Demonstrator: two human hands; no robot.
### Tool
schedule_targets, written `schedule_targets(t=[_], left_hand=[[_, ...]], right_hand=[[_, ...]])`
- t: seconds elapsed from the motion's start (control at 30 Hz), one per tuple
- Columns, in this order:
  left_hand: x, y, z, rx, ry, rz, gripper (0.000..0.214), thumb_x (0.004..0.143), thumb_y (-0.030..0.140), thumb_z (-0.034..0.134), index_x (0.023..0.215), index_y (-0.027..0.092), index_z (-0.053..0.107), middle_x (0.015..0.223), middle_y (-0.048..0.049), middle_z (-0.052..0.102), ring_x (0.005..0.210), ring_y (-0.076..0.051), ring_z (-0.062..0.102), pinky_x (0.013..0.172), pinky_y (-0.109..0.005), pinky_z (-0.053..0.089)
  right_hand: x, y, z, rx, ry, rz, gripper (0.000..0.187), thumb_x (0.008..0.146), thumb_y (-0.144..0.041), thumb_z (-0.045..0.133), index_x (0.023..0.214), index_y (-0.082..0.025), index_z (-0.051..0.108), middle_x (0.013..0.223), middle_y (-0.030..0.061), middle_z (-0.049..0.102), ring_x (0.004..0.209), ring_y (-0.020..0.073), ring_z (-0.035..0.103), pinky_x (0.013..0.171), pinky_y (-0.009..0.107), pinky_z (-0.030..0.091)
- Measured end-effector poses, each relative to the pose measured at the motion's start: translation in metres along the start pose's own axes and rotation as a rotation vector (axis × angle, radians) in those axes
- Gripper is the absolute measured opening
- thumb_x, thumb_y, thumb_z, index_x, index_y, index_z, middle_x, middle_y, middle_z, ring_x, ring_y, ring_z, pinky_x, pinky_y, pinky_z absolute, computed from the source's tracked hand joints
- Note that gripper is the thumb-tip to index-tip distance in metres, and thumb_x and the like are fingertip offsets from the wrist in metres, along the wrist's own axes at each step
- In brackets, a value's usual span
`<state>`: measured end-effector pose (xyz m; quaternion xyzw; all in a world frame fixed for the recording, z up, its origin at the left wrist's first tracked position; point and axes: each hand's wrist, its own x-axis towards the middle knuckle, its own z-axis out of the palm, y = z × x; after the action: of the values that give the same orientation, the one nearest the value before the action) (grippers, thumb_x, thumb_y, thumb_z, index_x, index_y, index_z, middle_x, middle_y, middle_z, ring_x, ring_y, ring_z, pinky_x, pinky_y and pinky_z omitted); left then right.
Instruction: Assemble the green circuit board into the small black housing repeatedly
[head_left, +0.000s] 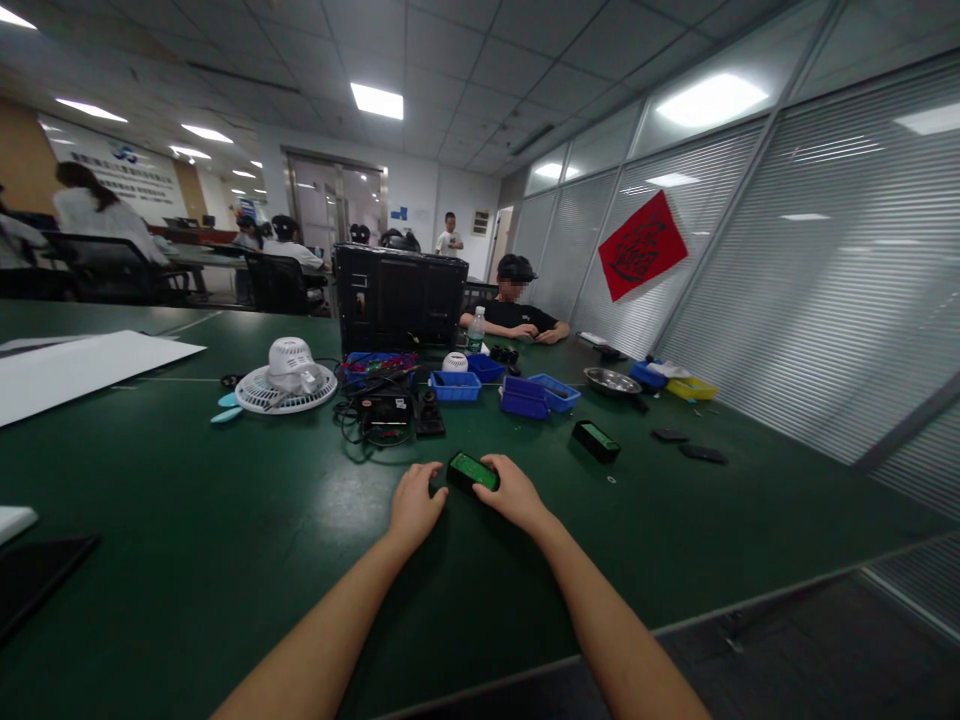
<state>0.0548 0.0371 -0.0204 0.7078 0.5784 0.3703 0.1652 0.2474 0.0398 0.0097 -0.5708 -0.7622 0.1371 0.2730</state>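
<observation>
A black case with a green circuit board (472, 470) inside sits on the green table before me. My right hand (514, 492) grips its right end, thumb on the near side and fingers at the far side. My left hand (417, 503) is just left of the case, thumb and fingers apart and curved, with nothing visible between them. To the right lies a second black case with a green board (597, 440). Two flat black pieces, one of them a dark plate (702, 454), rest farther right.
Tangled cables and a black box (386, 412) lie beyond my hands, near a white fan (289, 385). Blue bins (455, 386), a metal bowl (612, 381) and a yellow tray (691, 388) stand farther back. A large black panel (401, 297) rises behind. Across the table sits a person (517, 312).
</observation>
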Motion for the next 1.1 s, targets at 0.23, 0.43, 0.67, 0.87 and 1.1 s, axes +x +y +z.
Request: schedule_targets(t=[0.23, 0.43, 0.67, 0.87, 1.1], left_hand=[[0.002, 0.0, -0.001, -0.074, 0.039, -0.012, 0.029, 0.081, 0.031, 0.045, 0.105, 0.018, 0.056, 0.097, -0.0048, 0.06, 0.091, -0.017, 0.054, 0.084, -0.029, 0.04], [0.002, 0.001, -0.002, -0.127, 0.044, -0.021, 0.035, 0.084, 0.038, 0.04, 0.106, 0.016, 0.055, 0.099, -0.0067, 0.06, 0.092, -0.017, 0.055, 0.084, -0.031, 0.042], [0.003, -0.002, -0.002, -0.167, 0.057, -0.077, 0.035, 0.084, 0.038, 0.038, 0.106, 0.017, 0.055, 0.098, -0.0071, 0.059, 0.086, -0.017, 0.056, 0.081, -0.031, 0.045], [0.002, -0.004, -0.003, -0.125, 0.105, -0.135, 0.042, 0.082, 0.042, 0.039, 0.111, 0.015, 0.052, 0.1, -0.0093, 0.056, 0.088, -0.019, 0.056, 0.083, -0.034, 0.043], [0.003, 0.0, -0.02, 0.136, 0.185, -0.281, 0.064, 0.072, 0.049, 0.051, 0.122, 0.009, 0.042, 0.108, -0.0164, 0.052, 0.105, -0.028, 0.049, 0.09, -0.037, 0.036]], right_hand=[[0.002, -0.002, 0.01, 0.235, -0.008, 0.023, 0.042, 0.083, -0.049, 0.04, 0.102, -0.016, 0.057, 0.079, 0.0044, 0.058, 0.067, 0.0128, 0.055, 0.062, 0.025, 0.043], [0.002, -0.001, 0.027, 0.693, -0.23, 0.121, 0.054, 0.082, -0.056, 0.033, 0.11, -0.012, 0.05, 0.06, -0.0008, 0.055, 0.041, 0.0093, 0.049, 0.036, 0.019, 0.036], [0.0, -0.019, 0.036, 0.351, -0.135, 0.022, 0.052, 0.077, -0.046, 0.05, 0.119, -0.015, 0.049, 0.089, 0.006, 0.056, 0.058, 0.0102, 0.052, 0.057, 0.026, 0.044], [0.0, -0.032, 0.05, 0.34, -0.136, 0.003, 0.043, 0.085, -0.041, 0.04, 0.123, -0.022, 0.045, 0.1, 0.0066, 0.055, 0.064, 0.0096, 0.053, 0.063, 0.025, 0.044], [0.022, -0.056, 0.076, 0.808, -0.34, 0.163, 0.04, 0.083, -0.036, 0.035, 0.116, -0.019, 0.049, 0.065, 0.0, 0.056, 0.049, 0.0087, 0.053, 0.037, 0.015, 0.036]])
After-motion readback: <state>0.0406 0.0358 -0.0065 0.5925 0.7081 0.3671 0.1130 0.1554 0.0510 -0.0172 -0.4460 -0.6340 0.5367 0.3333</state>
